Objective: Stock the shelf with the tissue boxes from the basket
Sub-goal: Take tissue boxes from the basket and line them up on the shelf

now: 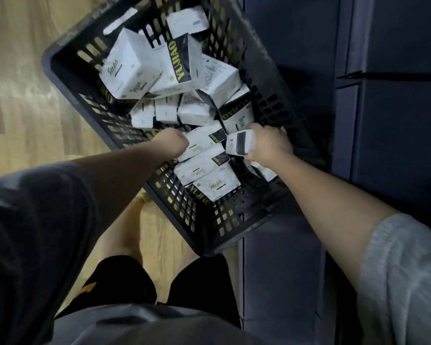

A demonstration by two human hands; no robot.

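Note:
A black slatted plastic basket [67,53] sits on the floor and holds several white tissue packs with black and yellow print. My right hand [269,145] grips one small white pack [239,144] with a black stripe, just above the heap at the basket's right side. My left hand [171,143] reaches into the basket's near half, fingers curled down onto the edge of another white pack [204,141]; its fingertips are hidden behind the knuckles. Two similar packs [199,168] lie just below it.
A dark blue shelf unit [396,120] stands along the right, its base touching the basket's right side. Light wooden floor [23,95] spreads to the left. My legs in black shorts [125,282] stand right behind the basket's near corner.

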